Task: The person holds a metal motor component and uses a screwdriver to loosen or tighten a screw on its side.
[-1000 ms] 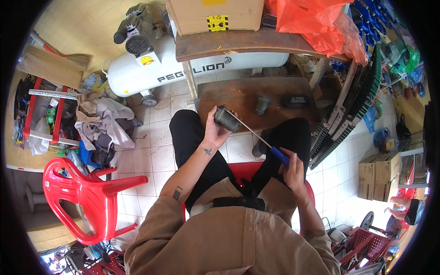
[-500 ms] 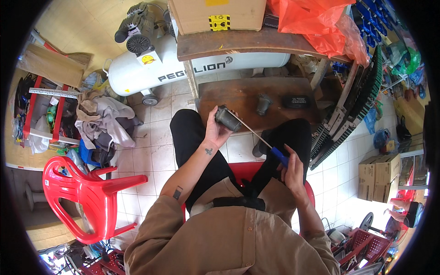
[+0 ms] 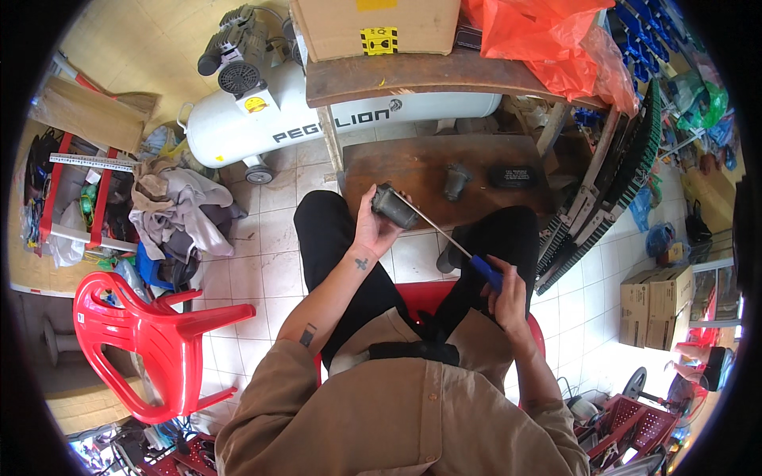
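My left hand (image 3: 375,231) is wrapped round a dark grey cylindrical part (image 3: 395,209), held tilted above my lap. A long-shafted screwdriver with a blue handle (image 3: 485,271) reaches across to it from the right. Its shaft lies against the cylinder's upper end; whether the tip sits in a screw is too small to tell. The fingers of my right hand (image 3: 509,293) are closed on the handle. Beyond my knees, a similar dark part (image 3: 456,182) and a black flat case (image 3: 514,176) lie on a low brown wooden board (image 3: 389,163).
A red plastic chair (image 3: 151,341) stands to my left. Past the board are a white air compressor tank (image 3: 238,123) and a shelf (image 3: 444,73) bearing a cardboard box (image 3: 333,32) and an orange plastic bag (image 3: 540,36). Dark ribbed strips (image 3: 603,190) lean at the right.
The fingers of my right hand have shifted slightly round the screwdriver handle. My left hand and the cylindrical part stay nearly in place.
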Demonstrator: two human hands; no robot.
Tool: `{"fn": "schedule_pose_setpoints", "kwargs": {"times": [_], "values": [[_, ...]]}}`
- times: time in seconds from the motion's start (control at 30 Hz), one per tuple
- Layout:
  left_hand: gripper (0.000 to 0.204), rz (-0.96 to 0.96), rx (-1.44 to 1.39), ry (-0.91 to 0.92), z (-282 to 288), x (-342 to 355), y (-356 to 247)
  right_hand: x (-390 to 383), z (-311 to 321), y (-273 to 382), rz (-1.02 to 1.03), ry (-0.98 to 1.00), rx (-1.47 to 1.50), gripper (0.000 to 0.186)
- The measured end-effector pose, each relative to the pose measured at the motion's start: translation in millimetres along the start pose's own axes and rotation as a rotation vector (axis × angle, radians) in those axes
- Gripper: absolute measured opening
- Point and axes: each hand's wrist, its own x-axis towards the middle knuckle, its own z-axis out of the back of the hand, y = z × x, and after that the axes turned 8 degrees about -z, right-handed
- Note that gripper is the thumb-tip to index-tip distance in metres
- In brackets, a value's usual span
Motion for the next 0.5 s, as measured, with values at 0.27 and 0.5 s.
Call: {"fn": "schedule_pose_setpoints", "kwargs": {"times": [0.27,0.5], "values": [[0.036,-0.019,0.012,-0.012,-3,-1,5,9,-14,-7,0.607,-0.339,-0.136,0.045],[0.036,-0.016,0.024,-0.017,-5,-2,2,2,-6,-7,0.129,-0.113,0.038,0.038]]}}
